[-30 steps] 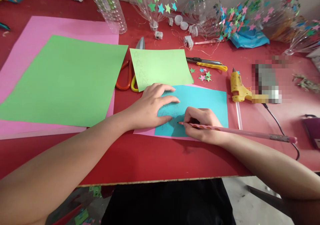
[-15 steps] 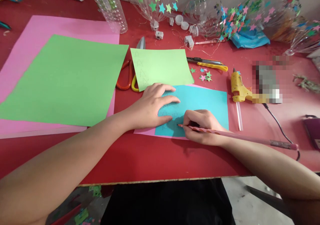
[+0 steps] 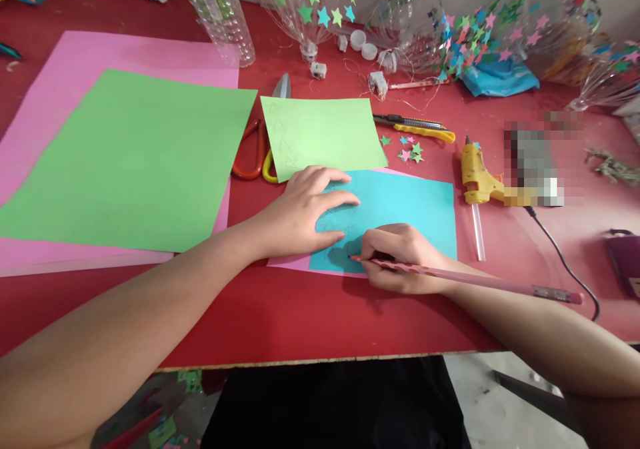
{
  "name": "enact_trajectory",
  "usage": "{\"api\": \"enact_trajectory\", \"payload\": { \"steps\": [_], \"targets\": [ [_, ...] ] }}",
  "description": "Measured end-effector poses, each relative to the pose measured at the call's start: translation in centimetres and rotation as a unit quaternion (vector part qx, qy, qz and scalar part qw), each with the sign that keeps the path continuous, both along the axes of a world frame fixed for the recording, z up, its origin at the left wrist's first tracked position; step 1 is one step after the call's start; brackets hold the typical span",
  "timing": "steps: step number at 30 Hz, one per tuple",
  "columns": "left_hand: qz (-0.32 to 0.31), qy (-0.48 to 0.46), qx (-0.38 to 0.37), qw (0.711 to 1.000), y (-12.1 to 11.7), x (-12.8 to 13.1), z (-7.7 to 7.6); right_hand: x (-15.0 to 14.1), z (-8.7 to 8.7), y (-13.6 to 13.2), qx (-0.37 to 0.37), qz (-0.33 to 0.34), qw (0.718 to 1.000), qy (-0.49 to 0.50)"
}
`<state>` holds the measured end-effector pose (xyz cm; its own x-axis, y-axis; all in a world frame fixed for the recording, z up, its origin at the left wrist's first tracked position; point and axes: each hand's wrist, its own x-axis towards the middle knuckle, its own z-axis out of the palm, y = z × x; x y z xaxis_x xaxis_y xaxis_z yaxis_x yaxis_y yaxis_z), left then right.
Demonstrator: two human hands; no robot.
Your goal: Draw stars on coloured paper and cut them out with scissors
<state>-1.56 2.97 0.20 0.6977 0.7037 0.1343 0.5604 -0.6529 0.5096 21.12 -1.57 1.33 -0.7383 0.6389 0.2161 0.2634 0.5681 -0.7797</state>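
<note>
My left hand lies spread on the left part of a blue sheet of paper, with the fingers apart. In my right hand is a long pink pencil, its tip at the lower left of the blue sheet. Faint pencil marks show on the blue paper between the two hands, partly covered by them. Beneath the blue sheet a pink sheet sticks out at the left and bottom. A light green sheet with pencilled star-like outlines lies just beyond my left hand.
Large green paper lies over pink paper on the left. Scissors, a yellow cutter, small paper stars and a yellow glue gun with a cord surround the sheets. A plastic bottle and star-covered decorations stand behind.
My right hand has moved slightly left and down, bringing the pencil tip a little left and lower on the blue sheet. My left hand has stayed put.
</note>
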Motion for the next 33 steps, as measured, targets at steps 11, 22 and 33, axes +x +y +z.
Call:
{"api": "enact_trajectory", "payload": {
  "steps": [11,22,33],
  "targets": [
    [0.004,-0.007,-0.012,1.000,0.1,-0.1,0.0,0.1,0.3,-0.1,-0.072,-0.036,0.997,0.015],
    [0.060,-0.124,-0.044,0.989,0.1,0.1,0.5,0.5,-0.1,1.0,-0.149,-0.226,0.960,0.076],
    [-0.017,-0.080,-0.039,0.996,0.1,0.2,0.5,0.5,0.5,1.9,-0.179,-0.237,0.949,0.108]
  ]
}}
